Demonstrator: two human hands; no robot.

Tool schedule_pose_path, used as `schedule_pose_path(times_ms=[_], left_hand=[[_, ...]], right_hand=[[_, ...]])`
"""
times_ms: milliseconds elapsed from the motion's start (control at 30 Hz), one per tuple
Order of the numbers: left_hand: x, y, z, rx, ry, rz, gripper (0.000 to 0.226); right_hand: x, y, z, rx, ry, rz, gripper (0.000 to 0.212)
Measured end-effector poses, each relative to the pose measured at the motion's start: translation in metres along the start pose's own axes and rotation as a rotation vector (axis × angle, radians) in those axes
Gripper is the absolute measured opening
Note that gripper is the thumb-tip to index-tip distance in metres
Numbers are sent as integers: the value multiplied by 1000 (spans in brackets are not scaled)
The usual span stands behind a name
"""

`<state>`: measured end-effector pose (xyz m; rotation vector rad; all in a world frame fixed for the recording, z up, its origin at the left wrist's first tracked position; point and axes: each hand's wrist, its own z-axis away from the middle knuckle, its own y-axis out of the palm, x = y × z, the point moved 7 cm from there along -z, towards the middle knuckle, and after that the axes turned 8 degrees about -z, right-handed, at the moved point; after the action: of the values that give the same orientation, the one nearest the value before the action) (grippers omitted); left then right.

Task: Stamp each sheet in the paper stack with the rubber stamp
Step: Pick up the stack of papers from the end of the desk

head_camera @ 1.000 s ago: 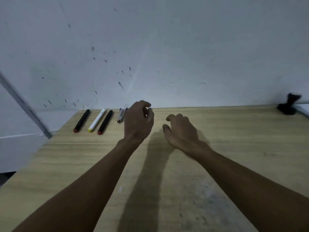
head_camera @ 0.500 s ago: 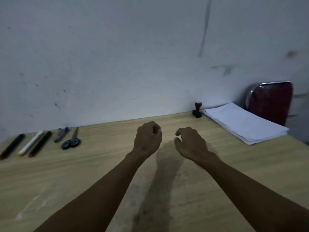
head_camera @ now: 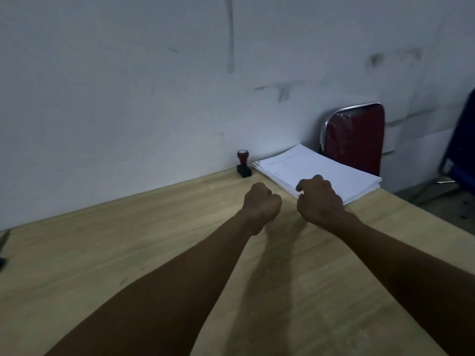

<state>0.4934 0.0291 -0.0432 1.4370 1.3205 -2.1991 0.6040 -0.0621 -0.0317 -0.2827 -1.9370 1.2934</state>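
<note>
With the left hand (head_camera: 262,202) fisted on nothing and the right hand (head_camera: 318,199) curled empty at the paper stack (head_camera: 334,173), sheets could be skewed, or the rubber stamp (head_camera: 243,164) by the wall toppled

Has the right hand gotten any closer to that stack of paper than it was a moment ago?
Yes. The right hand was short of the paper stack half a second ago; now its fingers overlap the stack's near edge, beside the stamp.

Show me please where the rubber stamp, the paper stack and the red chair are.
rubber stamp (head_camera: 243,164): head view, on its handle.
paper stack (head_camera: 308,168): head view, on the top sheet.
red chair (head_camera: 356,140): head view, on its backrest.
</note>
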Motion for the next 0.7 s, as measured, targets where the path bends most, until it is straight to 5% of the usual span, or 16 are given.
schedule_pose_path(times_ms=[267,400,600,700], left_hand=[[-31,51,-46,75,-214,272,4],[-37,61,-65,52,-311,415,16],[-46,71,-81,78,-358,426,24],[-49,70,-79,58,-369,430,25]], right_hand=[[-82,-27,-63,-88,152,105,41],[-123,-31,-81,-117,286,134,49],[-172,-19,-95,-7,462,14,97],[-173,-26,-99,-65,455,-45,99]])
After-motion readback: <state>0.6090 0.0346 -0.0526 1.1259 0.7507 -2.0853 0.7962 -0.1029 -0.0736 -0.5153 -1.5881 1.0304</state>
